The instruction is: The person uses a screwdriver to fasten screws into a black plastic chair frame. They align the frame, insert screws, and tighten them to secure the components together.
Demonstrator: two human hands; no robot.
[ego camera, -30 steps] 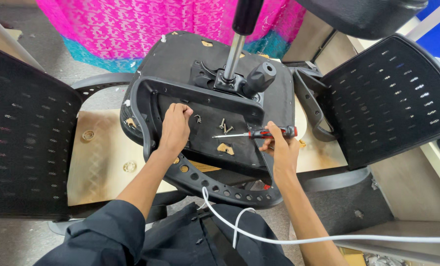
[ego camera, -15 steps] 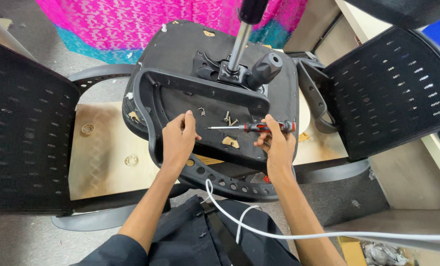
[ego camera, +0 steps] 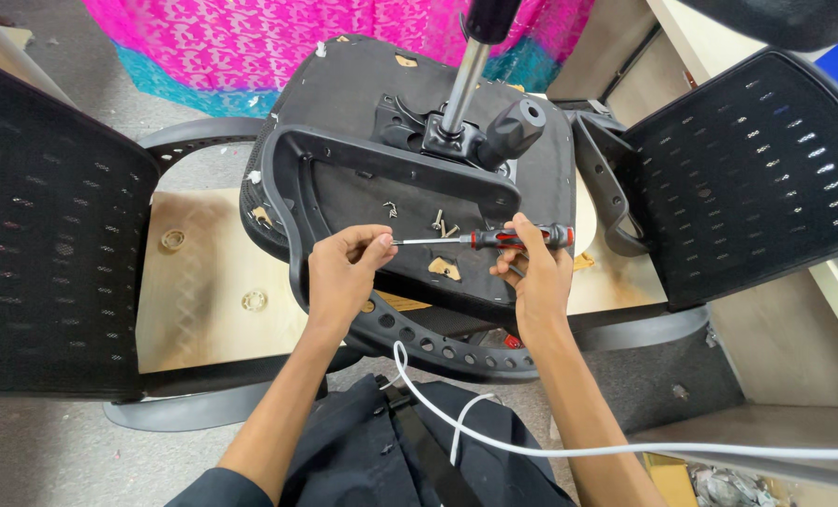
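An upturned black office chair seat [ego camera: 344, 94] lies in front of me with its metal gas column [ego camera: 462, 83] pointing up. My right hand [ego camera: 534, 272] grips a screwdriver [ego camera: 518, 238] with a red and black handle, held level over the seat's underside. My left hand [ego camera: 342, 274] pinches at the tip of the screwdriver shaft; whether a screw sits between the fingers I cannot tell. A few loose screws [ego camera: 442, 225] rest on the seat's underside just beyond the shaft.
Black mesh chair backs stand at the left [ego camera: 53, 235] and the right [ego camera: 747, 178]. A pale wooden board [ego camera: 203, 282] lies under the seat. A white cable [ego camera: 550, 446] runs across my lap. Pink and teal cloth [ego camera: 250, 47] hangs at the top.
My left hand has lifted off the seat's underside and come to the screwdriver tip. The right hand has kept the screwdriver level. The view has drawn closer.
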